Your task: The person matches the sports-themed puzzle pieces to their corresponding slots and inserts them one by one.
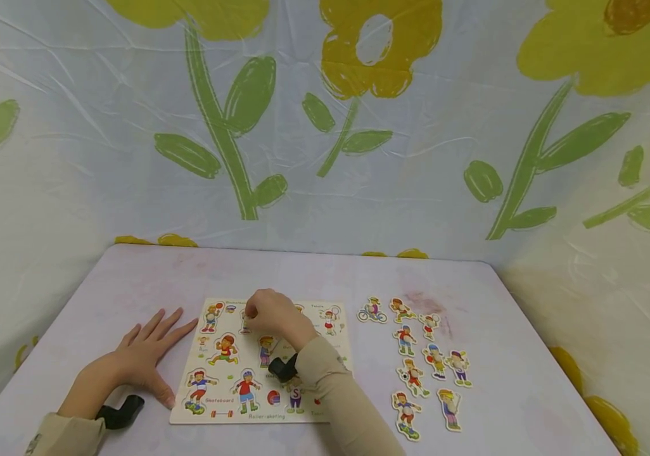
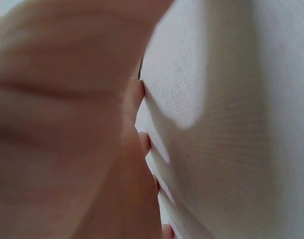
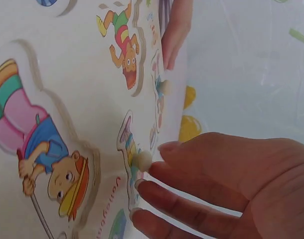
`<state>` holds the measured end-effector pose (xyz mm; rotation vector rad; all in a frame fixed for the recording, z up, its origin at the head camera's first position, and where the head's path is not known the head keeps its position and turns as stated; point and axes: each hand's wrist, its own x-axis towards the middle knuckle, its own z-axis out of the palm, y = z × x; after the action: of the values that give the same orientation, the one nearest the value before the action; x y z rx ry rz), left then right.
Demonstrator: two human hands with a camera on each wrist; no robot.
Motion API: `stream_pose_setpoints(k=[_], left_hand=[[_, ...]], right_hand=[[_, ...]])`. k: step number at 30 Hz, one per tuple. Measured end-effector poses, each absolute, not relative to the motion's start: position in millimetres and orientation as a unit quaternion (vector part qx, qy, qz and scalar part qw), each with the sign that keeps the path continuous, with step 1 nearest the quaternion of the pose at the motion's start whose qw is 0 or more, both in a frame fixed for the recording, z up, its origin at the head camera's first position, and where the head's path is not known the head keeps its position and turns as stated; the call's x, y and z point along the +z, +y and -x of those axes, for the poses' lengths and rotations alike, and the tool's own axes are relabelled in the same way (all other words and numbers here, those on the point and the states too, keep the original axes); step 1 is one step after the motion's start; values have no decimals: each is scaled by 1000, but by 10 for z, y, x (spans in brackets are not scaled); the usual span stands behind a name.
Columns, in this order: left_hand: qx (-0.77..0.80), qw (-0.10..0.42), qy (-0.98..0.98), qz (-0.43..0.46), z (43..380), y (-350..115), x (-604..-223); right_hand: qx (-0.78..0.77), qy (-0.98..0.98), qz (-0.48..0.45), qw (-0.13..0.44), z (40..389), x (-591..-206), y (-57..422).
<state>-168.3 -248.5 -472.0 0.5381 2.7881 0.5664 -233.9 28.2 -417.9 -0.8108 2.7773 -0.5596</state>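
A pale puzzle board (image 1: 228, 380) printed with sport figures and words lies on the table. Over its top row, my right hand (image 1: 279, 315) bends its fingers down at a knobbed figure piece (image 3: 132, 149) beside the word Volleyball. In the right wrist view the piece's round knob (image 3: 142, 161) shows uncovered, with thumb and fingertips close round it; actual contact is hard to tell. My left hand (image 1: 142, 354) rests on the table with fingers spread, its thumb tip at the board's left edge. The left wrist view shows its palm side (image 2: 67, 124) close up.
Right of the board several loose figure pieces lie in a loose group, among them a cyclist (image 1: 372, 310), a soccer player (image 1: 412, 378) and a skateboarder (image 1: 405, 416). A flower-printed cloth (image 1: 405, 190) hangs behind the table (image 1: 502, 354).
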Motion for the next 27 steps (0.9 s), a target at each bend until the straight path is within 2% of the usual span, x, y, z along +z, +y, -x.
stream_pose_setpoints(k=[18, 27], left_hand=[[190, 128, 956, -181, 1685, -2478, -4739], [187, 95, 961, -183, 1760, -2575, -4940]], right_hand=[[-177, 947, 264, 47, 2221, -3995, 726], [-207, 939, 275, 21, 2169, -3875, 971]])
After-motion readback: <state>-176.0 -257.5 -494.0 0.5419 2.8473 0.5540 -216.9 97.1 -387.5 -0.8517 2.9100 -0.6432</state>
